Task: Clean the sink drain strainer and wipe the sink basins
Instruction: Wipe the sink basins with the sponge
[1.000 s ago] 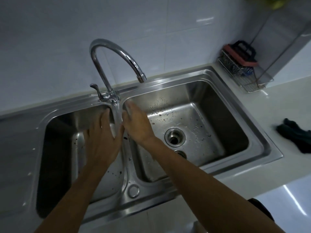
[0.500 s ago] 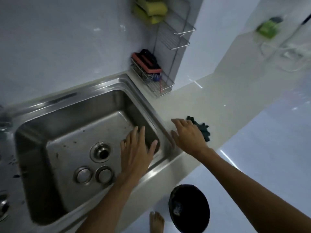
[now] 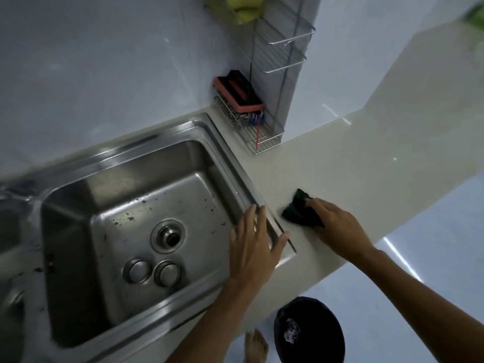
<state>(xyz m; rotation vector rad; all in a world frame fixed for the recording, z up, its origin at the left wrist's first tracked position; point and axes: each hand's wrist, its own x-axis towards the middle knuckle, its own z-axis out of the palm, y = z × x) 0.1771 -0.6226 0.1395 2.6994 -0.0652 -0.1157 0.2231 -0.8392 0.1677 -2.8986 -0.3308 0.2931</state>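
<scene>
Sink basin [image 3: 196, 195] speckled, unwiped. Left hand [image 3: 252, 247] flat, fingers spread, on right rim [image 3: 230, 163]. Right hand [image 3: 337, 226] grips dark cloth [image 3: 298, 210] on counter [image 3: 340, 166]: pickup step. Next: carry into basin, wipe.

You are looking at a sink basin [image 3: 125, 195] of brushed stainless steel, glossy, flecked with dark specks; its drain strainer [image 3: 167, 235] and the two round caps [image 3: 138, 271] beside it are the same shiny metal. The counter [image 3: 340, 158] is pale, smooth and glossy. Near its front edge the dark cloth [image 3: 298, 213] looks soft and matt. In its back corner the wire rack [image 3: 262, 137] is bright metal.
</scene>
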